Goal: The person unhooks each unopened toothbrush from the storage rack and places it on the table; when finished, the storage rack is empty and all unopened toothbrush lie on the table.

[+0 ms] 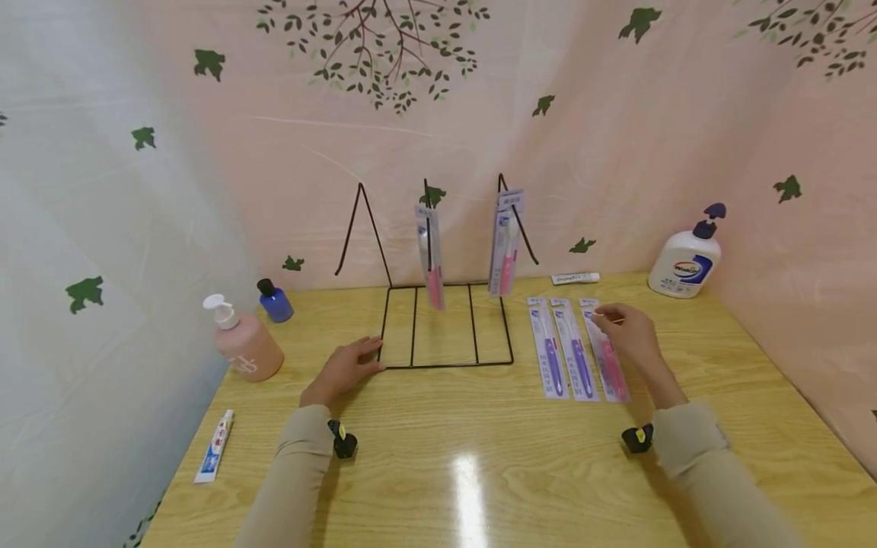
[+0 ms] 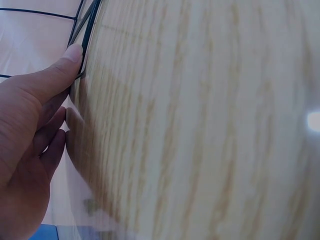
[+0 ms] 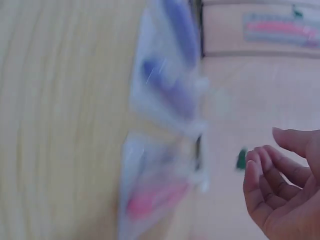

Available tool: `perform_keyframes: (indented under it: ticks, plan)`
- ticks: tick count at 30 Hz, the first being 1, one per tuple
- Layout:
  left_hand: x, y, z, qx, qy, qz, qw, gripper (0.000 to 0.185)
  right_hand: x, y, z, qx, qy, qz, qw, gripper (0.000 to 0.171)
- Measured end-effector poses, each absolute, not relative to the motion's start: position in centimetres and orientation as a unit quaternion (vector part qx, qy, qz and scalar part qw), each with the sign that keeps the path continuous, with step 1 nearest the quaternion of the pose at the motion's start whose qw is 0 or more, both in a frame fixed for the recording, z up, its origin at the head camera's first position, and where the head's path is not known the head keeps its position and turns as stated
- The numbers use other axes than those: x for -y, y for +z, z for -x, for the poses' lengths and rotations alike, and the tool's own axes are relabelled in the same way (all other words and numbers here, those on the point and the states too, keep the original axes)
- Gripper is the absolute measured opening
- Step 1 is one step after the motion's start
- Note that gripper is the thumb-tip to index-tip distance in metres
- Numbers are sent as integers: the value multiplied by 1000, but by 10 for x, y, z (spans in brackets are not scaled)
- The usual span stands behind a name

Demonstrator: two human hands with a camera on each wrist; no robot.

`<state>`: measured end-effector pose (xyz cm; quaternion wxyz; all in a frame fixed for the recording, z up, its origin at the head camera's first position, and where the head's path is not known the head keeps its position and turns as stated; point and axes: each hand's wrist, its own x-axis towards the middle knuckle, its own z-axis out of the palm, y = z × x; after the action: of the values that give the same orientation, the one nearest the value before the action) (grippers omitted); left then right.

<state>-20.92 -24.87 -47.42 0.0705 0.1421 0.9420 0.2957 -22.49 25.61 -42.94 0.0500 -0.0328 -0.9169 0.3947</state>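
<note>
My left hand (image 1: 346,371) grips the front left corner of a black wire display rack (image 1: 452,366); in the left wrist view the thumb (image 2: 74,53) lies against the wire. My right hand (image 1: 632,332) hovers at the top of a packaged pink toothbrush (image 1: 612,369) on the table. In the right wrist view, that hand (image 3: 287,187) has its thumb and fingers apart with nothing between them. Two packaged purple toothbrushes (image 1: 552,361) lie in a row left of the pink one. Packaged pink toothbrushes (image 1: 432,262) hang from the rack's middle and right hooks; the left hook is bare.
At the left stand a pink pump bottle (image 1: 252,350) and a small blue bottle (image 1: 277,304), with a toothpaste tube (image 1: 215,447) nearer the front. Behind the row lies a small white tube (image 1: 575,278). A white pump bottle (image 1: 684,262) is at the back right, near the curtain.
</note>
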Motion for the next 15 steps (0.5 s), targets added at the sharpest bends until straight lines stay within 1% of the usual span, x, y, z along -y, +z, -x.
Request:
perform_keyframes:
  ticks: [2,6,12,15]
  plan:
    - [249,-475,210,-941,299,-143,71,58,-244,-424,223,912,404,5,77,40]
    - [250,-476,211,-940,299,-145,71,59,-219,-414,220,898,420,-72,109,35]
    - [250,-474,210,-941,296,-146,71,59,-174,-399,219,858,460,-179,145,28]
    - [249,-474,210,-941,296,-145,72,59,-152,-393,222,839,474,-210,164,26]
